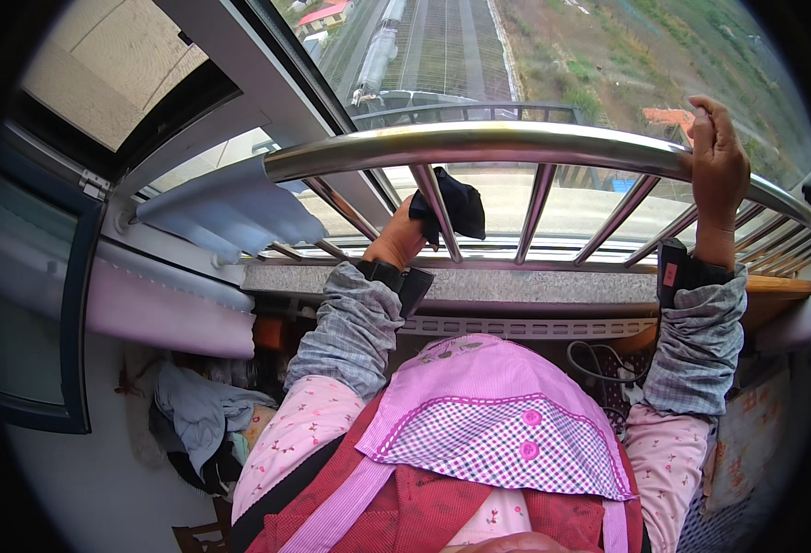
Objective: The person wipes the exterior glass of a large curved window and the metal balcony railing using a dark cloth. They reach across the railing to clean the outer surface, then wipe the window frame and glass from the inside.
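Two hands: left hand fingers clutch a crumpled dark cloth; right hand fingers wrap the smooth, round steel rail.

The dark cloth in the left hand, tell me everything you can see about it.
The dark cloth is a small navy or black rag, soft and crumpled, bunched rather than spread. The left hand grips it and presses it around one slanted bar of the shiny metal railing, just below the top rail. Loose folds hang to the right of that bar. It sits above the grey stone sill. Whether it is wet cannot be told.
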`<state>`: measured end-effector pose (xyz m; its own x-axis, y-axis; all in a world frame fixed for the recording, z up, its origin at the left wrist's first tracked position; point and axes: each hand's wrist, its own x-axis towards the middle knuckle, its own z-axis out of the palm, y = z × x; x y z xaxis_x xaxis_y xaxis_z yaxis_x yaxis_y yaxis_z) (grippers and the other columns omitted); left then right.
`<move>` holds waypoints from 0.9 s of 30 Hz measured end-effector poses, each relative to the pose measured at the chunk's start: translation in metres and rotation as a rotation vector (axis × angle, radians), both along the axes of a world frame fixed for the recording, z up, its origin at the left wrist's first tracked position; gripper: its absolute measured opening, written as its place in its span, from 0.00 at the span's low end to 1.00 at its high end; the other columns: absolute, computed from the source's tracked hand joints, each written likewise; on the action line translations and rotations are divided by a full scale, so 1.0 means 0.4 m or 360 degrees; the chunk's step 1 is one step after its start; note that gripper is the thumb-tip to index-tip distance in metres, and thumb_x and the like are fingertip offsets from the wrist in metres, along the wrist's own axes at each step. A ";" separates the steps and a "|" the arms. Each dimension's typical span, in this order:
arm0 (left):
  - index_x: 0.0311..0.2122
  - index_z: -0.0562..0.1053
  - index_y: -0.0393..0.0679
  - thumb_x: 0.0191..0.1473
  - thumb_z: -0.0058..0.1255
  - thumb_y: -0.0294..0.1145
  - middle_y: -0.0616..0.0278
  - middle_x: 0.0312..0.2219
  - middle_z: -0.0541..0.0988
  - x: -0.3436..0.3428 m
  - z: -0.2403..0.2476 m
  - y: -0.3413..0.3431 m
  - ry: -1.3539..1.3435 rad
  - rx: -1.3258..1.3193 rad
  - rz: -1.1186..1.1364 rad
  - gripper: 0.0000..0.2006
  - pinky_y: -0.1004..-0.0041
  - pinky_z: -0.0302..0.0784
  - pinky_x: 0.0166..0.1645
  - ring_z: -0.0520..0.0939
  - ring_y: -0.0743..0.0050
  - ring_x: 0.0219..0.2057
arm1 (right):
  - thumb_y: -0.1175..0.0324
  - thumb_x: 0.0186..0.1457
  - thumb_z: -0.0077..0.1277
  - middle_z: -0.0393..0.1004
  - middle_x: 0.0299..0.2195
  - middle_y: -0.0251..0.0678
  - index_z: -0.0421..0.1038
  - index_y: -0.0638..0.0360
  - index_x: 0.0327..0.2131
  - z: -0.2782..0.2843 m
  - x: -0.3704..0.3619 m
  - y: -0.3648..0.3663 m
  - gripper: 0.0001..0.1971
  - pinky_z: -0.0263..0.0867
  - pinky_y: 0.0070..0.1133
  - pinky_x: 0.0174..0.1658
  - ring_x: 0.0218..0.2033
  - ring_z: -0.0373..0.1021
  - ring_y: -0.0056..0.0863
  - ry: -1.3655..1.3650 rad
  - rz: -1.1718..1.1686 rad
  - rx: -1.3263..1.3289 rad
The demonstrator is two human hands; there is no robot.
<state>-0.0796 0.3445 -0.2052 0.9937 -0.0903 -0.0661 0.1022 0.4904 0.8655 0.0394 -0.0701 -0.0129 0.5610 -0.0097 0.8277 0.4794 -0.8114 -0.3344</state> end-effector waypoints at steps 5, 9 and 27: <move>0.51 0.76 0.42 0.68 0.46 0.45 0.61 0.41 0.82 0.037 0.101 0.035 -0.0444 -0.0498 -0.0025 0.17 0.70 0.79 0.48 0.82 0.69 0.42 | 0.60 0.67 0.46 0.83 0.29 0.34 0.79 0.40 0.47 0.002 -0.001 0.000 0.12 0.74 0.27 0.34 0.29 0.81 0.33 -0.0028 -0.0019 -0.0044; 0.56 0.72 0.43 0.69 0.45 0.48 0.59 0.47 0.80 0.069 0.094 0.069 -0.0424 -0.0637 0.0005 0.21 0.65 0.77 0.56 0.80 0.65 0.49 | 0.60 0.67 0.47 0.82 0.28 0.32 0.79 0.40 0.47 0.003 -0.003 0.001 0.11 0.74 0.26 0.33 0.28 0.80 0.32 -0.0001 -0.0025 -0.0028; 0.40 0.76 0.39 0.62 0.58 0.40 0.63 0.36 0.79 0.060 -0.092 -0.040 -0.0199 0.0168 -0.0587 0.13 0.69 0.76 0.45 0.80 0.71 0.38 | 0.61 0.67 0.47 0.81 0.26 0.34 0.80 0.42 0.46 0.012 -0.018 0.013 0.11 0.73 0.24 0.33 0.28 0.80 0.28 0.0038 -0.0001 0.0060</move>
<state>-0.0558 0.3284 -0.2422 0.8968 -0.4416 0.0251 0.1455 0.3481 0.9261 0.0323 -0.0648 -0.0079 0.5806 -0.0409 0.8131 0.4703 -0.7984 -0.3760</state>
